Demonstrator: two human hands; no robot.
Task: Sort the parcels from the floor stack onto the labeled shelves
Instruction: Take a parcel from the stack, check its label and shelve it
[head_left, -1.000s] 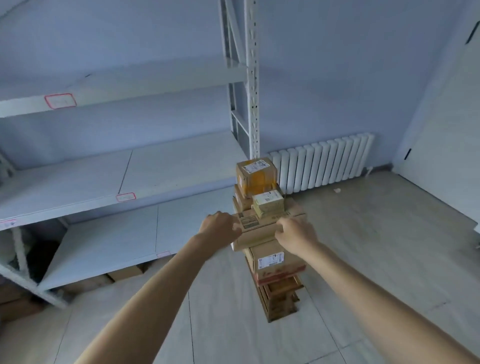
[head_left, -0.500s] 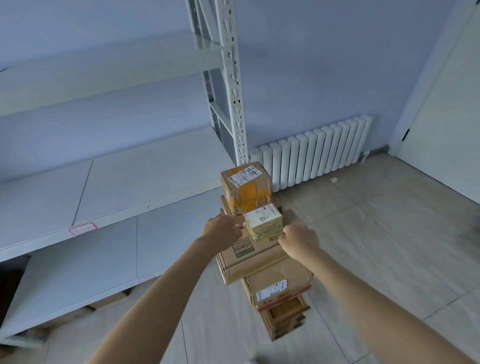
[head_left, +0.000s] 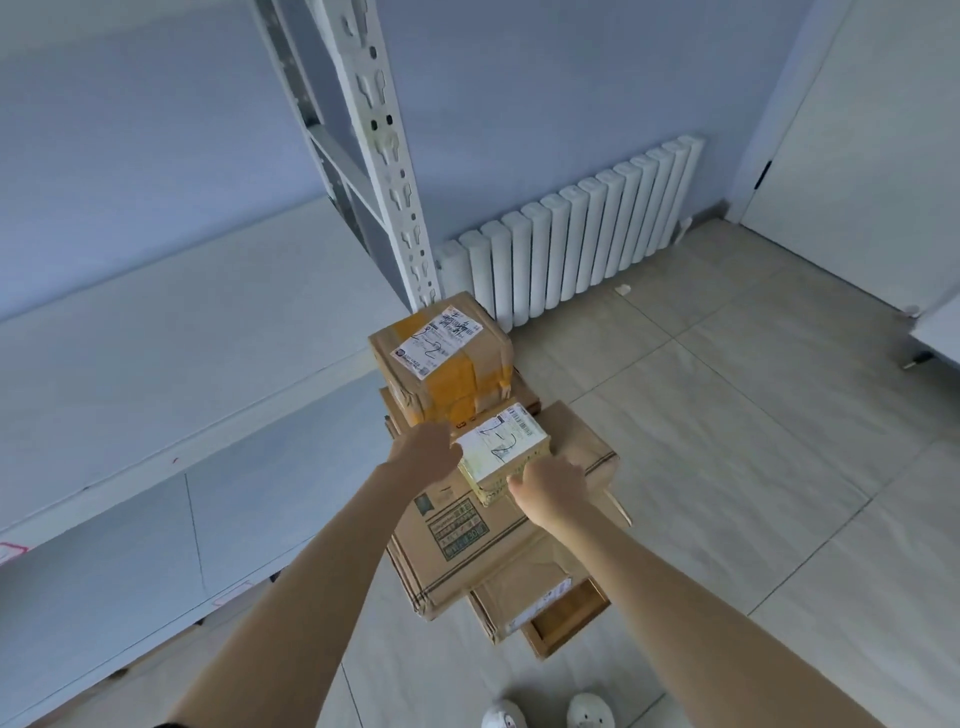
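Two hands meet at a small white-labelled parcel (head_left: 501, 451) on top of the floor stack (head_left: 493, 551). Left hand (head_left: 427, 451), curled, presses its left side; right hand (head_left: 549, 491), curled, grips its near right corner. This parcel rests on a broad flat carton (head_left: 457, 535), just in front of a yellow-taped box (head_left: 441, 364). White shelves (head_left: 171, 332) stand just left of the stack, a radiator (head_left: 571, 244) behind.
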